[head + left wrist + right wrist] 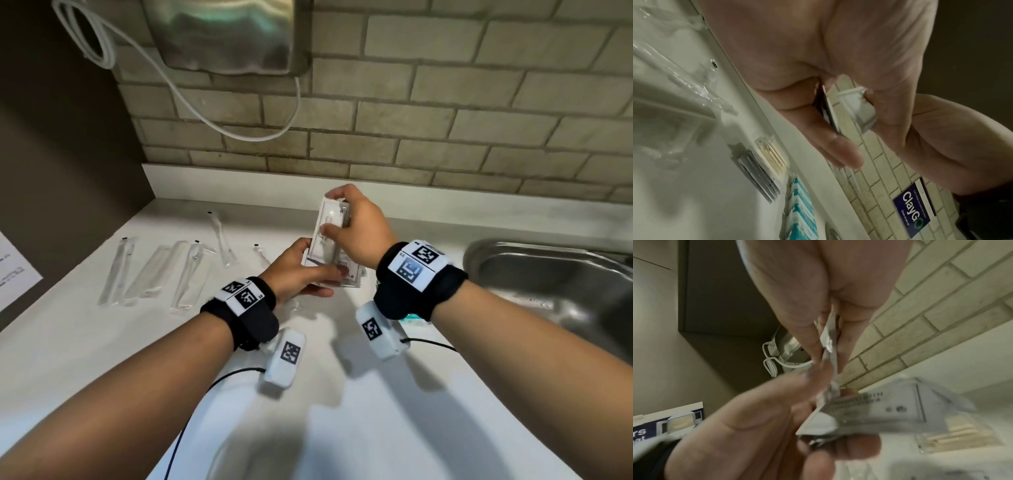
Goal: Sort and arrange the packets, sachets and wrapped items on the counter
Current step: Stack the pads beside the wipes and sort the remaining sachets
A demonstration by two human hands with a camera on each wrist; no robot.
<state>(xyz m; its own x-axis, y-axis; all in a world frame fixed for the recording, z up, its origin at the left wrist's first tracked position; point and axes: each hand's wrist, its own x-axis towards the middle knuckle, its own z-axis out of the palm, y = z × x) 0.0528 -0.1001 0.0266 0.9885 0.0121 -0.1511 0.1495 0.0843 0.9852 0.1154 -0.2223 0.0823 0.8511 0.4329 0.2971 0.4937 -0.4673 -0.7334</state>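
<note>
Both hands hold a stack of flat white packets (327,245) upright over the white counter (376,411), near the back wall. My left hand (317,269) grips the stack's lower end from below. My right hand (331,213) pinches the top packet between thumb and fingers. In the right wrist view the printed stack (875,413) lies across the left hand (760,423), and the right hand's fingers (807,331) clamp a thin packet edge (828,339). The left wrist view shows that edge (828,110) against the palm.
Several clear wrapped long items (190,274) lie spread on the counter at left. Under the hands lie a toothpick packet (773,154), a pile of white sachets (758,180) and teal packets (802,209). A steel sink (548,277) is at right, the brick wall (411,137) behind.
</note>
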